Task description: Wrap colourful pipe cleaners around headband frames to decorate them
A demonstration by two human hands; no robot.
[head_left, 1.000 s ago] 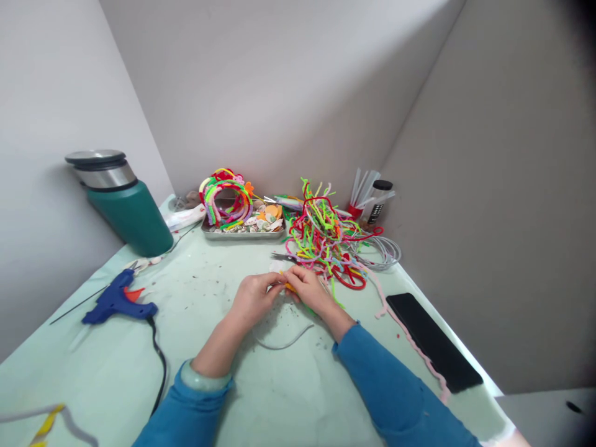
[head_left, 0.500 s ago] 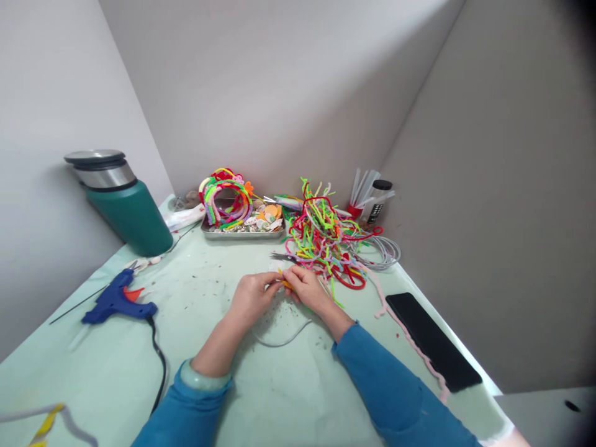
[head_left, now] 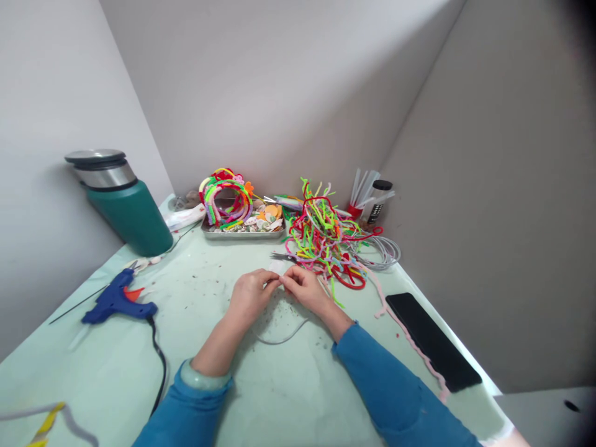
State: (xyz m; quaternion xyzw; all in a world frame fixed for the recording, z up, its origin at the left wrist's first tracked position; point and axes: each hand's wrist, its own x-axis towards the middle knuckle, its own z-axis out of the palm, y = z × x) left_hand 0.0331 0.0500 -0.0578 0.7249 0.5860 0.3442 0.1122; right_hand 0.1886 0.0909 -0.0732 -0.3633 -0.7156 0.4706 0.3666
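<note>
Pinching a small white fuzzy piece (head_left: 278,277) between both hands, left hand (head_left: 251,293) and right hand (head_left: 305,288) fingers grasping it just above the pale green tabletop (head_left: 116,372), beside the multicoloured pipe-cleaner heap (head_left: 326,239); keeping fingertips close is steadying the bend.

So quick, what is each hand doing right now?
Left hand: fingertips pinched on a small pale piece.
Right hand: fingertips pinched at the same spot.

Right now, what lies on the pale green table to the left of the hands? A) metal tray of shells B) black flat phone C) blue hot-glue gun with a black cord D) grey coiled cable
C: the blue hot-glue gun with a black cord lies on the pale green table well left of the left hand; the other things sit further back or to the right.
</note>
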